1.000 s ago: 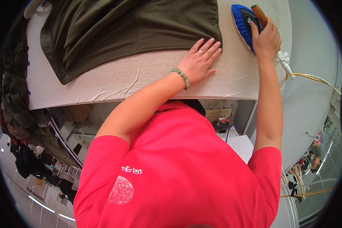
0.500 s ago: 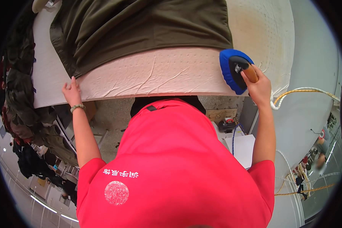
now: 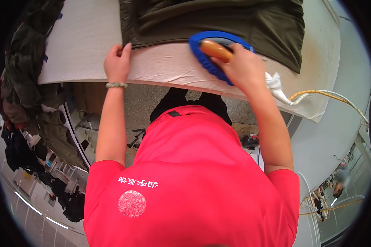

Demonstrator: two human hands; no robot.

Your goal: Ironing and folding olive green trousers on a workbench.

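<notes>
A dark olive piece of cloth [image 3: 218, 24] lies in soft folds over the pale padded ironing table [image 3: 160, 66]. My left hand [image 3: 118, 65] is closed at its near left corner, thumb and fingers pinching the edge. In my right hand [image 3: 246, 69] is the orange-brown handle of an iron [image 3: 212, 68] with a blue cover round its base. The iron rests at the cloth's near edge, partly over the bare padding. What lies beneath the iron is hidden.
From the right, a yellow and white hose [image 3: 325, 94] runs to a knotted white cloth [image 3: 277, 85] beside my right wrist. Dark garments [image 3: 22, 70] hang in a heap along the left side. A grey surface [image 3: 329, 136] borders the table on the right.
The iron has moved left along the near edge with my right hand. My left hand has come right and closed on the cloth's corner. The cloth lies further right.
</notes>
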